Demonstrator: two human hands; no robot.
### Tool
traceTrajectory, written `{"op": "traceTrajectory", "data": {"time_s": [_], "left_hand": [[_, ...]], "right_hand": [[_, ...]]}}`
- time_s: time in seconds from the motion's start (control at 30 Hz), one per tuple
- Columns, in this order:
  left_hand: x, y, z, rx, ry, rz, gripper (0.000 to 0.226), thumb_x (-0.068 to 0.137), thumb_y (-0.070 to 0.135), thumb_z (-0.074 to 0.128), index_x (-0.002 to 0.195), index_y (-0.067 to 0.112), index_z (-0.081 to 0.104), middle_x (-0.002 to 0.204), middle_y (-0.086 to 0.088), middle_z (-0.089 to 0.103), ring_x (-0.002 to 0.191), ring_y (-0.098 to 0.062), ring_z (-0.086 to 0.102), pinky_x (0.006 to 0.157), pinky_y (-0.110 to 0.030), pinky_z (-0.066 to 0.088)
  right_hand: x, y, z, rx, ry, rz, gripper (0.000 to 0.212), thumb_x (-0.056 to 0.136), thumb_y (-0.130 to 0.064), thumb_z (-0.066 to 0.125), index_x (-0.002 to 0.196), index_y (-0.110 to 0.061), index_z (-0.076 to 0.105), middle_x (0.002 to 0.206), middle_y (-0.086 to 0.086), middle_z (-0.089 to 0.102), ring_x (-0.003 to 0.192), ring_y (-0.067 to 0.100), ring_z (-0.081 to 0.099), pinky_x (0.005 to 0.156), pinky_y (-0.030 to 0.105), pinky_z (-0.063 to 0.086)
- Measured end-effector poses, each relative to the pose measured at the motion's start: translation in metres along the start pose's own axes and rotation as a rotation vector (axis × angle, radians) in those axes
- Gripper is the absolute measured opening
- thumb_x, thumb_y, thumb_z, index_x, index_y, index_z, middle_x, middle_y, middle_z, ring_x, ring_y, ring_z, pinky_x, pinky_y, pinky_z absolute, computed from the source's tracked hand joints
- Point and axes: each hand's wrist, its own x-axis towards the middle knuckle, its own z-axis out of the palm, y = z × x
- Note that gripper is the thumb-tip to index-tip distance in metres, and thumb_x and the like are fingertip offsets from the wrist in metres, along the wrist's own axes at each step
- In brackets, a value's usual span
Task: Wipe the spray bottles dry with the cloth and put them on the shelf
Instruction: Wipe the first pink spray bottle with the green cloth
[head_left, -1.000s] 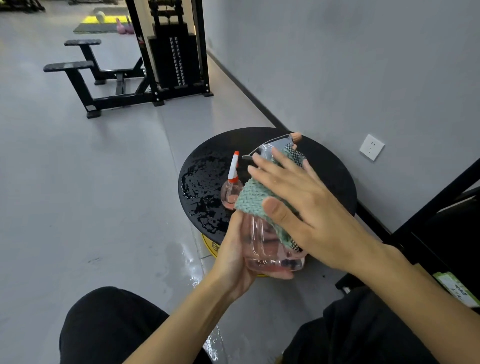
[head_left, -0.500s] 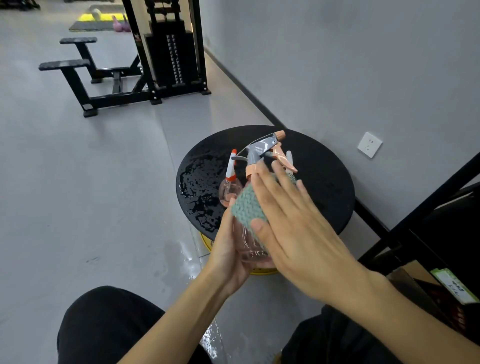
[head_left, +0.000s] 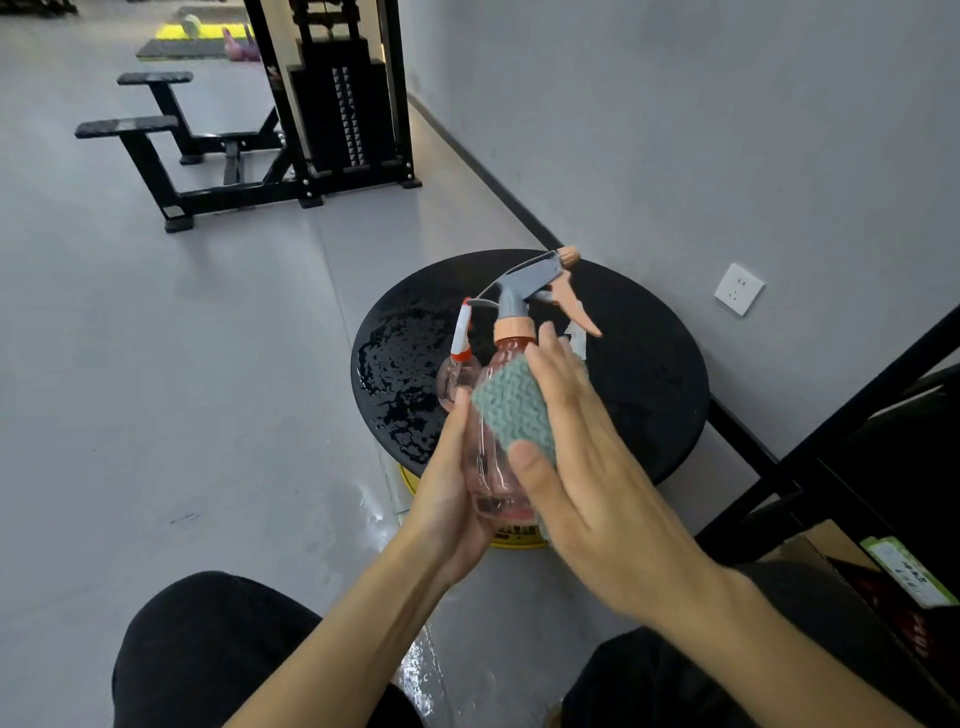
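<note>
Sliding down the spray bottle (head_left: 513, 332), our right hand (head_left: 597, 467) is pressing the cloth (head_left: 511, 402) with straight fingers; our left hand (head_left: 447, 499) is gripping its base. We're still drying; shelving probably follows.

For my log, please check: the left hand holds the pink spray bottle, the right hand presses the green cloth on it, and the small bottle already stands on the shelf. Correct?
One thing is wrong: the head view shows the small bottle standing on the wet black table, not on the shelf. The rest holds.
</note>
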Motion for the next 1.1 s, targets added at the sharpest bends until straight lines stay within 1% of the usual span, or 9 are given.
{"op": "traceTrajectory", "data": {"time_s": [0.17,0.3,0.43,0.5,0.6,0.73,0.9,0.97,1.1], "left_hand": [[0.0,-0.004,0.0,-0.013,-0.022,-0.017,0.051,0.095,0.059,0.035,0.101,0.022,0.068,0.078,-0.001,0.074,0.063,-0.018,0.072,0.047,-0.033,0.055],[0.0,0.0,0.001,-0.075,-0.028,0.008,0.044,0.098,0.044,0.037,0.096,0.012,0.067,0.07,-0.002,0.071,0.052,-0.009,0.066,0.041,-0.017,0.049],[0.001,-0.002,-0.002,-0.063,-0.049,0.015,0.049,0.089,0.053,0.044,0.096,0.017,0.076,0.095,-0.006,0.074,0.081,-0.016,0.072,0.061,-0.03,0.059],[0.001,-0.004,-0.003,-0.035,-0.045,0.0,0.046,0.093,0.05,0.04,0.092,0.019,0.075,0.084,-0.003,0.074,0.069,-0.015,0.072,0.052,-0.031,0.056],[-0.002,-0.006,0.0,-0.011,-0.036,-0.015,0.045,0.095,0.051,0.04,0.096,0.024,0.075,0.087,-0.003,0.074,0.068,-0.018,0.072,0.053,-0.036,0.057],[-0.002,-0.006,-0.001,-0.04,-0.035,-0.001,0.047,0.098,0.047,0.037,0.082,0.025,0.076,0.076,0.003,0.074,0.06,-0.012,0.07,0.046,-0.028,0.053],[0.001,-0.001,-0.004,-0.089,0.06,0.004,0.052,0.094,0.052,0.041,0.115,0.014,0.07,0.119,-0.014,0.069,0.105,-0.023,0.068,0.077,-0.034,0.058],[0.002,-0.002,-0.006,-0.076,0.046,0.01,0.048,0.098,0.048,0.039,0.107,0.017,0.074,0.116,-0.011,0.07,0.099,-0.021,0.07,0.075,-0.034,0.06],[0.001,-0.006,0.0,-0.019,0.014,0.016,0.046,0.101,0.041,0.036,0.085,0.025,0.076,0.077,0.002,0.074,0.062,-0.012,0.07,0.045,-0.026,0.053]], "right_hand": [[0.018,0.001,-0.007,-0.051,0.008,0.039,0.061,0.1,-0.049,0.022,0.155,-0.027,0.004,0.161,-0.015,-0.009,0.143,-0.007,-0.018,0.119,0.024,-0.002],[-0.005,-0.005,0.001,-0.135,-0.001,0.001,0.057,0.103,-0.043,0.025,0.154,-0.028,0.004,0.161,-0.02,-0.008,0.144,-0.004,-0.014,0.119,0.024,0.002],[-0.01,-0.002,0.003,-0.168,0.014,-0.038,0.055,0.102,-0.04,0.024,0.154,-0.028,0.01,0.161,-0.02,-0.002,0.147,-0.001,-0.007,0.12,0.03,0.008],[0.001,0.002,-0.002,-0.145,0.032,-0.034,0.055,0.102,-0.039,0.023,0.154,-0.028,0.013,0.161,-0.019,0.002,0.147,-0.001,-0.005,0.121,0.03,0.006],[0.016,0.008,-0.009,-0.086,0.049,0.015,0.056,0.101,-0.044,0.019,0.154,-0.029,0.013,0.161,-0.02,0.006,0.146,-0.005,-0.007,0.122,0.028,0.003],[0.006,-0.001,0.001,-0.099,0.049,-0.022,0.056,0.102,-0.038,0.022,0.155,-0.023,0.011,0.162,-0.014,0.003,0.148,0.003,-0.007,0.121,0.027,0.006],[-0.014,-0.01,0.015,-0.23,0.072,-0.091,0.055,0.101,-0.032,0.025,0.154,-0.02,0.015,0.162,-0.011,0.006,0.15,0.012,-0.002,0.121,0.042,0.015],[-0.007,-0.009,0.012,-0.223,0.072,-0.084,0.054,0.102,-0.032,0.024,0.154,-0.021,0.015,0.162,-0.011,0.006,0.15,0.01,-0.003,0.121,0.042,0.015],[0.015,-0.005,0.003,-0.123,0.092,-0.011,0.057,0.101,-0.04,0.019,0.154,-0.02,0.015,0.162,-0.01,0.007,0.148,0.002,-0.005,0.122,0.037,0.012]]}}
